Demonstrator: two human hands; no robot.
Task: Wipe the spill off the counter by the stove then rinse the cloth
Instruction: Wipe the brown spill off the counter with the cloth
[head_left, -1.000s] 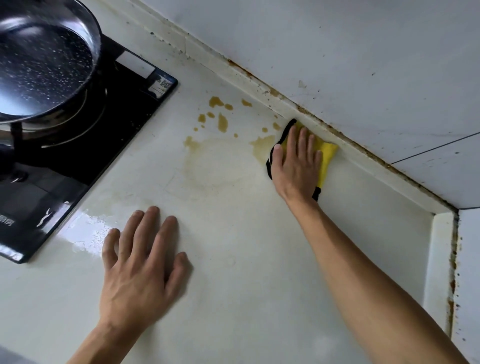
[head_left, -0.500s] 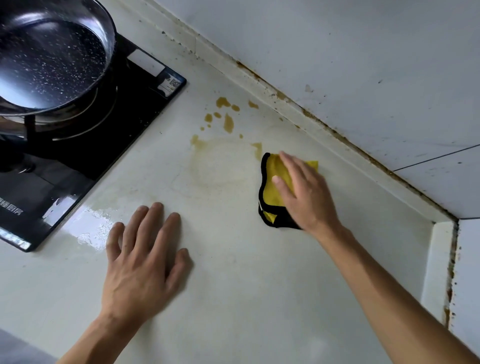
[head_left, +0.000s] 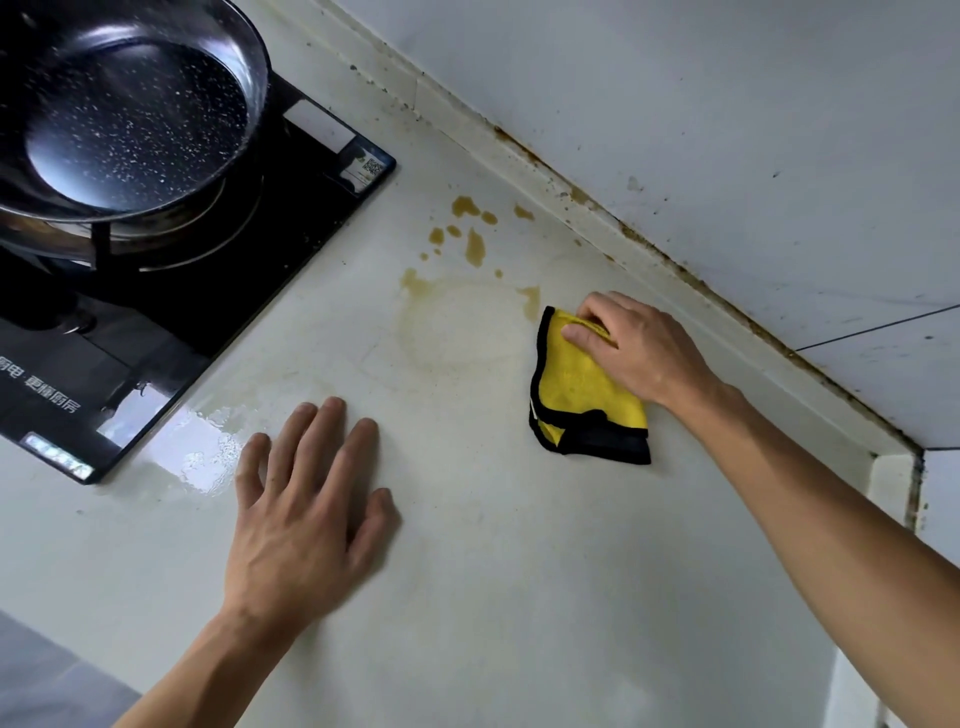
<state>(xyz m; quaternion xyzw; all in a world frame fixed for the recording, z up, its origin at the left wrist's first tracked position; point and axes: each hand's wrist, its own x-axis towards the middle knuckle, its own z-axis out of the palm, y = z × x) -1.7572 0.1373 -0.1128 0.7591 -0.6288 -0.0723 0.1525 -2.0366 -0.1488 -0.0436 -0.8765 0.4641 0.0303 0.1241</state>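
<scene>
Compared with half a second ago, the right hand has curled: its fingers, then stretched flat over the yellow cloth, are now bent and bunched on the cloth's far corner, pressing or pinching it against the counter; whether the fabric is truly gripped cannot be told. More of the cloth shows now, its black-edged near corner lying exposed on the wrist side of that hand. The left hand has stayed where it was, palm down, fingers spread wide and flat on the counter, holding nothing.

The spill lies just beyond the right hand's fingertips and to their left: about ten brown drops and smears in a loose cluster, the nearest streak almost touching the cloth's far edge. Between the two hands, closer to the right one, a faint yellowish ring of wiped residue marks the surface. A wet, shiny patch sits just left of the left hand, against the corner of the stove.

There is one cloth, one black glass gas stove beyond the left hand, and one dark speckled frying pan on its burner. The tiled wall runs past the right hand, with a stained seam along its foot.
</scene>
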